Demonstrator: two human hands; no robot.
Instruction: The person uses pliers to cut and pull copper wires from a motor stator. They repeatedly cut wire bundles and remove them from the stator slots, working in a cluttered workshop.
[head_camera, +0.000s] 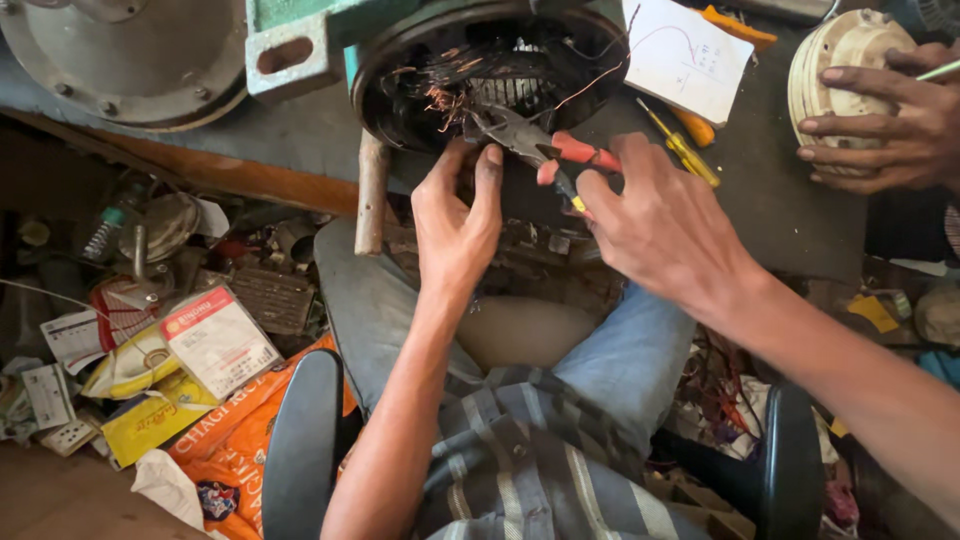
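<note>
A round motor housing lies on its side at the edge of the grey desk, its open mouth showing dark slots and frayed copper windings. The seated person's right hand has its fingers clenched around the red handles of a pair of pliers, whose tip sits in the winding at the housing's lower rim. The left hand braces against that rim, fingers spread and grasping nothing. The work appears to be stripping out old wire; the next pull likely calls for a firm bite and a steadied housing. Beside it lie a yellow-handled screwdriver and a sheet of paper. Another person's hand rests on a cream round casing.
</note>
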